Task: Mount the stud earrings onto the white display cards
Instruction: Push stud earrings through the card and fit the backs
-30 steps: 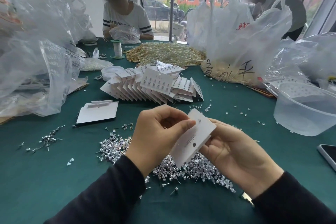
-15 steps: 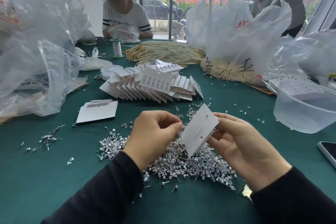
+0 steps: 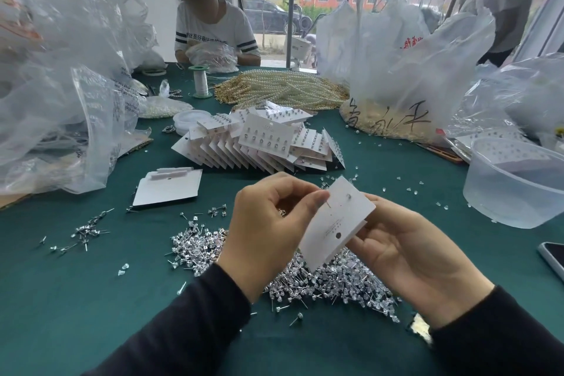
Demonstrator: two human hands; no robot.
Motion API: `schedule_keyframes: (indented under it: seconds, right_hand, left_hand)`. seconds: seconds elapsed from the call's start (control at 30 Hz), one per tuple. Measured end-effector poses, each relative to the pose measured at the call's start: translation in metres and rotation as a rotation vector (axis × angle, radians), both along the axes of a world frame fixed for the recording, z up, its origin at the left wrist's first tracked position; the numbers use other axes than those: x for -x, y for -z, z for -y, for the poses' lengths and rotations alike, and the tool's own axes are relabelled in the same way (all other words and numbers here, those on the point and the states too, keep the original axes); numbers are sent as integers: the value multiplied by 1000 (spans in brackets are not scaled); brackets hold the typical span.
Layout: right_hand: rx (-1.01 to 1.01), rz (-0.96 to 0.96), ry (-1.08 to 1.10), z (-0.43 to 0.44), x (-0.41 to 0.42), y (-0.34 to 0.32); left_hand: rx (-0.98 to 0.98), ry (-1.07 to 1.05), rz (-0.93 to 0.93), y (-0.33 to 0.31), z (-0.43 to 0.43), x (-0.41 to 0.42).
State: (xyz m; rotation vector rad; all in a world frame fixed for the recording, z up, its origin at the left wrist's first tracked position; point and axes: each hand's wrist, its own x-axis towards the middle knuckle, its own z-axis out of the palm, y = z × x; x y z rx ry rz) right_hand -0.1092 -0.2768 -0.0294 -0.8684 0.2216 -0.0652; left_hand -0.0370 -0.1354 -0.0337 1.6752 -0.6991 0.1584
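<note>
The left hand (image 3: 271, 229) is curled, thumb and forefinger pinching a stud (image 3: 328, 204) at the card's upper left edge; only its thin post shows beside the fingertip. The right hand (image 3: 409, 250) holds the card (image 3: 334, 224) from behind and below, fingers curled round its right side, so that it is tilted with its face toward the left hand. One small stud head already sits near the card's top. Both hands are raised above the table (image 3: 91, 299), which is covered in green cloth.

Right under the hands lies the stud pile (image 3: 335, 281), spreading out to the left. A smaller scatter (image 3: 82, 229) lies well apart, further left. Beyond the left hand is a stack of blank cards (image 3: 168, 189), and behind that a fanned heap of filled cards (image 3: 262, 143).

To the right stand a clear tub (image 3: 515, 183) and, at the edge of the view, a phone (image 3: 552, 256). Further back lie pearl strands (image 3: 283, 88), a spool (image 3: 200, 81) and plastic bags (image 3: 396, 55). A person (image 3: 210, 24) sits across the table.
</note>
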Motion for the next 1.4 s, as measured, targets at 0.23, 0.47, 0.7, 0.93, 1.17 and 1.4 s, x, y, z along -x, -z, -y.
schedule_keyframes:
  seconds: [0.23,0.47,0.7,0.93,1.17,1.4]
  right_hand:
    - [-81,44,-131,-5,1,3]
    - [-91,48,-133,-8,3,3]
    - [-148,8,-124,-9,1,4]
    - [-326,-14,-58,-8,-1,5]
    - [-22,72,-12,-6,-3,7]
    - [1064,87,393,44,8,-19]
  left_hand:
    - [-35,-69,121,4,4,5]
    - [-75,-100,197,4,5,7]
    - [-108,-111,252,5,5,7]
    - [-242,25,402,3,2,10]
    - [-344,-92,523,5,1,7]
    - [57,-51,-286,2,-5,-3]
